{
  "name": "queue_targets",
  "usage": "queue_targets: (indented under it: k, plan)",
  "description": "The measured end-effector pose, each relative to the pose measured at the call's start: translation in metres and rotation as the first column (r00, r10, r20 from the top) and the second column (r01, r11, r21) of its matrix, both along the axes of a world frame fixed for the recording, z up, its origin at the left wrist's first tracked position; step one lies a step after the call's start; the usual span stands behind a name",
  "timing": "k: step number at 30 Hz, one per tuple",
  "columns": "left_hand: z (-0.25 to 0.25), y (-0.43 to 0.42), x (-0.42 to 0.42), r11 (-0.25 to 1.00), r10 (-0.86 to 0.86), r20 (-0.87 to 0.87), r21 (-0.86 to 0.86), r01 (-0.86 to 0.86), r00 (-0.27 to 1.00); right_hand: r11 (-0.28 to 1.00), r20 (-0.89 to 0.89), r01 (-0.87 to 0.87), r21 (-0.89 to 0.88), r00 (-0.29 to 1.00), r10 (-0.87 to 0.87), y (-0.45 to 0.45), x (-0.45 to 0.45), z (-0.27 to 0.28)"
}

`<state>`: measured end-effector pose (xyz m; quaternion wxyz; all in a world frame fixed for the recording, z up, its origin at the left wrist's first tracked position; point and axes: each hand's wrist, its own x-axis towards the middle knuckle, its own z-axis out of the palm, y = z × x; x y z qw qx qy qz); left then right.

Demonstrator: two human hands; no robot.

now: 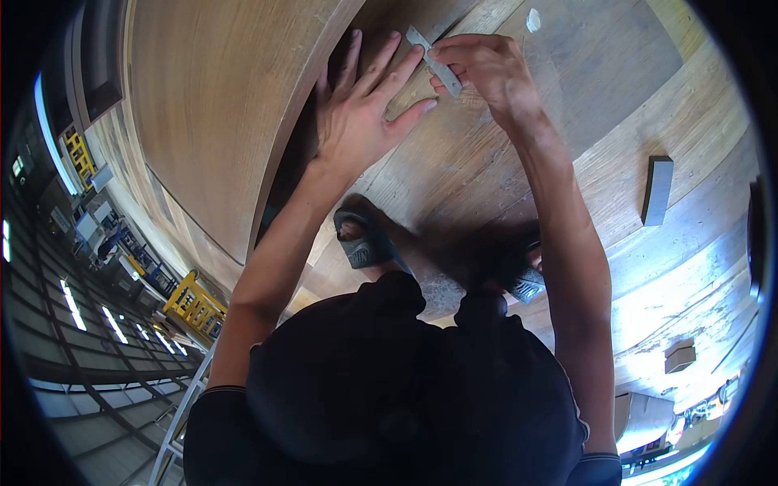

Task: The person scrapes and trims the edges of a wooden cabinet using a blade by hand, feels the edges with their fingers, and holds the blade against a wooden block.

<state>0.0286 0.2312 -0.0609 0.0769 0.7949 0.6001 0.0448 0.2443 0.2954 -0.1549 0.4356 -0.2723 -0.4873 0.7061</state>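
My right hand (496, 71) pinches a thin, flat, pale grey strip (442, 71) between thumb and fingers. The strip is held at a slant just above or against the wooden boards; whether it touches them I cannot tell. My left hand (356, 121) lies with fingers spread on the wood beside a large wooden panel (219, 97). Its index fingertip is close to the strip, perhaps touching it. Part of the left hand is in the panel's shadow.
Wooden boards (600, 182) lie underfoot, with my sandalled foot (365, 243) on them. A dark grey block (657, 191) stands at the right, and a small brown block (679, 356) lies lower. A white scrap (533, 20) is near the top. Yellow racks (194, 304) stand left.
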Motion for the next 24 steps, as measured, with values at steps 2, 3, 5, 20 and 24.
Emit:
queue_targets:
  k: [2,3,5,20,24]
  plan:
    - [0.0,0.0,0.0,1.0,0.0,0.005,-0.004,0.0,1.0,0.998,0.061,-0.01,-0.069,0.998,0.014,-0.001,0.0,0.002]
    - [-0.001,0.0,0.0,1.0,0.001,0.002,-0.004,-0.001,1.0,0.999,0.046,0.02,-0.026,0.999,-0.019,-0.001,-0.001,0.002]
    - [-0.002,0.0,0.0,1.0,0.002,-0.001,-0.003,-0.002,1.0,0.999,0.029,0.05,0.016,0.998,-0.051,-0.001,-0.002,0.002]
    - [-0.013,0.01,0.005,1.0,-0.02,-0.031,0.015,0.02,0.999,0.974,0.142,0.011,-0.225,0.99,0.021,0.018,0.007,0.021]
    - [-0.011,0.022,0.015,1.0,-0.015,0.009,0.023,0.015,1.0,0.987,0.226,0.038,-0.159,0.974,-0.001,0.029,0.015,0.021]
